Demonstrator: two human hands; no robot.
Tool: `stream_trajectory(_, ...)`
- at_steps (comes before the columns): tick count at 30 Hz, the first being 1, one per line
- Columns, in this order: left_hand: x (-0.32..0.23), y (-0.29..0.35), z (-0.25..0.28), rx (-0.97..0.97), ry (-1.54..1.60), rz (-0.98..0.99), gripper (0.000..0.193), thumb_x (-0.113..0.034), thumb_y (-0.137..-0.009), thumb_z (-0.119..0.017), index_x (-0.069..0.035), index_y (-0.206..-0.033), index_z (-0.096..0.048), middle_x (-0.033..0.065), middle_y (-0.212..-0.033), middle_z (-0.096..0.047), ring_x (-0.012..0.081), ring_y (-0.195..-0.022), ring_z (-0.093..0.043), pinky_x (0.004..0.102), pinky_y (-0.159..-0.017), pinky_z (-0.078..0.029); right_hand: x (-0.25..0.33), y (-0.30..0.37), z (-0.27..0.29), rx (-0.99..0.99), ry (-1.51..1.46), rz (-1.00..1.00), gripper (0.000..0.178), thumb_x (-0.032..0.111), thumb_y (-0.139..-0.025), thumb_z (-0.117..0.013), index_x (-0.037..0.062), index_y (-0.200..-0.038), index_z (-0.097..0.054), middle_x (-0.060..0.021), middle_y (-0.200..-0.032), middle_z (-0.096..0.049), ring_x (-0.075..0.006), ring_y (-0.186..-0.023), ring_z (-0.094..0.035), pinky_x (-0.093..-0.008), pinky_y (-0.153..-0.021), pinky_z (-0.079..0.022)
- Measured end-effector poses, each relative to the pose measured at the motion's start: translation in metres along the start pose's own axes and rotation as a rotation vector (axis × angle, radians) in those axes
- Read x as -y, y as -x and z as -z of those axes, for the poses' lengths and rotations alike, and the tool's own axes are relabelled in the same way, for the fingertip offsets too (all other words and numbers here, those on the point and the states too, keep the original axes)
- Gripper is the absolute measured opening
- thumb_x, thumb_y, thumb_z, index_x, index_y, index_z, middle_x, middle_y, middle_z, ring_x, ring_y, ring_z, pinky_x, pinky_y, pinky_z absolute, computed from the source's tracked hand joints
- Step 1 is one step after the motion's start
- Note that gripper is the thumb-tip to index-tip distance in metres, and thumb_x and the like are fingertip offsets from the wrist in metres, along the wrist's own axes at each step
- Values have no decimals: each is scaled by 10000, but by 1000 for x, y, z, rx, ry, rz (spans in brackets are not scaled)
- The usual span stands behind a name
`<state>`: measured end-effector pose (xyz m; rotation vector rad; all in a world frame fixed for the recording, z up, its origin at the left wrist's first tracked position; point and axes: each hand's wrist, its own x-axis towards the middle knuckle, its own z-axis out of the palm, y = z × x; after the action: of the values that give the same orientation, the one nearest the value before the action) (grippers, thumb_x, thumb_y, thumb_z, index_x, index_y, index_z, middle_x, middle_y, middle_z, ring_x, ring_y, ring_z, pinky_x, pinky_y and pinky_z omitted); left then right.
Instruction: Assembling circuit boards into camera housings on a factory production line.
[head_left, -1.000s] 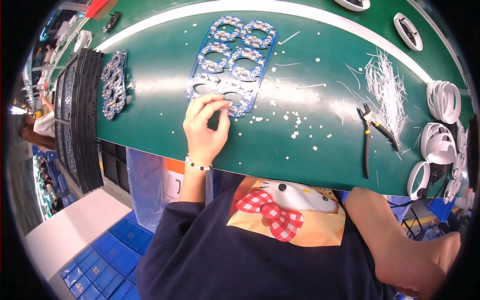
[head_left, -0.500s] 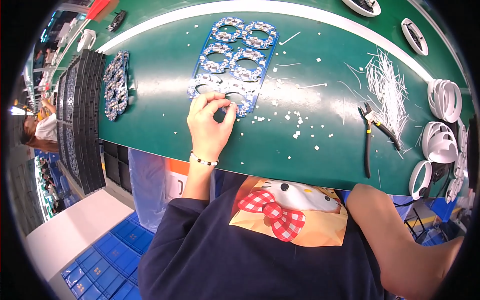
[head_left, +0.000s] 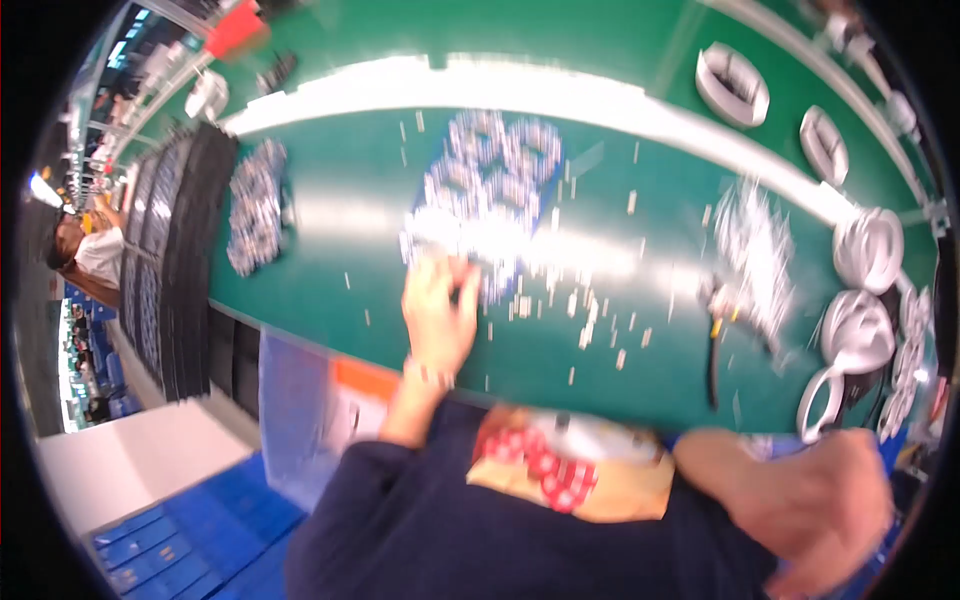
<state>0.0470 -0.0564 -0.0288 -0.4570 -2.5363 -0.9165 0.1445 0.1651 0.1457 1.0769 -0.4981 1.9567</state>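
Observation:
A blue panel of ring-shaped circuit boards (head_left: 490, 185) lies on the green table, blurred by motion. My left hand (head_left: 440, 310), wearing a beaded bracelet (head_left: 430, 373), is at the panel's near edge. Its thumb and forefinger curl together there in a pinch; what is between them is too blurred to make out. Off to the lower right, away from the table top, my right hand (head_left: 835, 505) is smeared by motion at the end of a bent arm. Its fingers cannot be told apart. Small pale square bits (head_left: 588, 325) are scattered right of the panel.
Black-handled cutters (head_left: 715, 345) lie beside a heap of thin white strips (head_left: 755, 250). White rings (head_left: 868, 250) are stacked along the right edge. More boards (head_left: 257, 207) lie at left, near black trays (head_left: 180, 270). Another person (head_left: 95, 250) sits far left.
The whole view has shifted and blurred, with the table lower in the picture. My right hand has come into sight at lower right. My left hand stays at the panel's near edge.

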Motion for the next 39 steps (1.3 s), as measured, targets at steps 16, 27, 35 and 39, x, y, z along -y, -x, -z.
stream_trajectory(16, -7, 21, -2, -9, 34, 96, 94, -89, -661, -701, -55, -705, -625, 47, -857, -608, 251, -778, -562, 340, -697, -462, -41, 116, 56, 628, 1133, -675, 149, -29, -556, -520, 95, -614, -579, 1, -618, -590, -152, -564, -577, -451, -916, -386)
stream_trajectory(27, -15, 0, -1, -39, 95, -13, 142, -154, -659, -723, -76, -711, -615, 12, -857, -602, 215, -865, -530, 347, -740, -386, -49, 120, 72, 621, 1233, -661, 191, -78, -539, -452, 62, -610, -559, -34, -615, -595, -174, -545, -560, -486, -926, -376)
stream_trajectory(35, -8, 13, -9, 46, 105, -33, 213, -111, -609, -746, -89, -798, -651, 5, -914, -600, 217, -919, -525, 339, -794, -400, -42, 146, 83, 614, 1350, -817, 169, -57, -569, -514, 50, -697, -540, -73, -899, -609, -238, -812, -573, -476, -923, -371)
stream_trajectory(39, -7, 12, -13, 67, 83, -66, 152, -110, -610, -740, -91, -734, -654, 0, -909, -596, 216, -907, -523, 350, -766, -395, -50, 143, 80, 801, 1469, -952, 240, -67, -595, -518, 29, -815, -516, -159, -1193, -507, -336, -1114, -453, -535, -969, -292)
